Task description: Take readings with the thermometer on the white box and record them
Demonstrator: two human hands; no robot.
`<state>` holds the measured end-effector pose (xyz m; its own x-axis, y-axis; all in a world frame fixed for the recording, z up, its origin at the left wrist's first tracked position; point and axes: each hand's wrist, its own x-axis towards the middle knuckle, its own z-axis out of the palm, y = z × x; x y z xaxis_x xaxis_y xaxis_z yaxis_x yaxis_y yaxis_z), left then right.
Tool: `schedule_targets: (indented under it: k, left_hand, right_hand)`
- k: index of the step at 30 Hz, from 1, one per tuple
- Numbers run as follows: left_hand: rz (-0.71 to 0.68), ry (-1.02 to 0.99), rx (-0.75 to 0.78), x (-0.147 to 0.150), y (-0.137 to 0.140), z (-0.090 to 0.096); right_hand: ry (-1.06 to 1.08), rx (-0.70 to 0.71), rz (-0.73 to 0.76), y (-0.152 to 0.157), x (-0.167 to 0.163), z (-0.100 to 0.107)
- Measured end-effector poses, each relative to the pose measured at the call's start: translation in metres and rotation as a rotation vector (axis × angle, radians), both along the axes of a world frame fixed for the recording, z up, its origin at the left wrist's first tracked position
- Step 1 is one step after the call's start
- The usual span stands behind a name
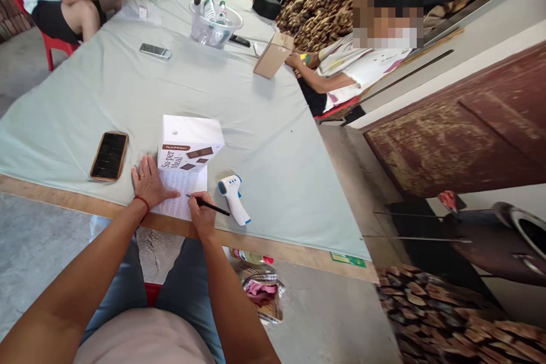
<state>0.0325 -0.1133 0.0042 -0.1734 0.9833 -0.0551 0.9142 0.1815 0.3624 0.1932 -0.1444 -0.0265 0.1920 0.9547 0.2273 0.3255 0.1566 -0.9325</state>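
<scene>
My right hand (202, 215) grips a black pen (215, 207), its tip at a white sheet of paper (181, 190) covered in rows of small print. Flat on the sheet's left side lies my left hand (150, 183), fingers spread, a red cord around the wrist. A white "Super Meal" box (191, 136) stands on the far part of the paper and hides it there. Just right of my right hand rests a white and blue infrared thermometer (234, 199). Left of my left hand is a phone (110, 156) in an orange-brown case.
A cloth-covered table (273, 148) stretches away from me. On it are a clear basin (215, 28) of bottles, a silver phone (156, 51) and a cardboard box (273, 56) near a person at the right edge. Others sit at the far end. Beneath the edge stands a checked bag (260, 290).
</scene>
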Motion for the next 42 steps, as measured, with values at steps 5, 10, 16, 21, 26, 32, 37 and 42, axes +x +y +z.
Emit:
schedule_targets:
  k: [5,10,16,21,26,32,37,42]
  left_hand:
    - [-0.006,-0.005,0.025,-0.0009,0.0,-0.0031]
    - [-0.01,-0.014,0.033,-0.0015,0.0002,-0.0047]
    - [-0.008,-0.018,0.036,-0.0016,0.0005,-0.0046]
    - [-0.014,-0.018,0.039,-0.0018,0.0004,-0.005]
    - [-0.006,-0.013,0.028,-0.0013,-0.0001,-0.0027]
    - [-0.002,-0.01,0.028,-0.0005,0.0,-0.0013]
    - [-0.005,-0.02,0.03,-0.0008,-0.0001,-0.0017]
    - [-0.007,-0.027,0.024,-0.0013,-0.0001,-0.0017]
  right_hand:
    - [0.004,0.0,-0.011,-0.0003,-0.0001,-0.0003]
    - [0.019,-0.006,-0.023,-0.0015,-0.0006,-0.0003]
    - [0.032,-0.007,-0.032,-0.0008,-0.0003,-0.0008]
    - [0.012,-0.002,-0.02,-0.0006,-0.0009,-0.0004]
    - [0.005,-0.001,-0.015,-0.0016,0.0008,0.0002]
    - [0.01,-0.017,-0.057,-0.0024,0.0013,-0.0008]
    - [0.0,-0.028,-0.049,-0.0018,0.0007,-0.0005]
    - [-0.016,-0.021,-0.034,-0.0023,0.0007,-0.0012]
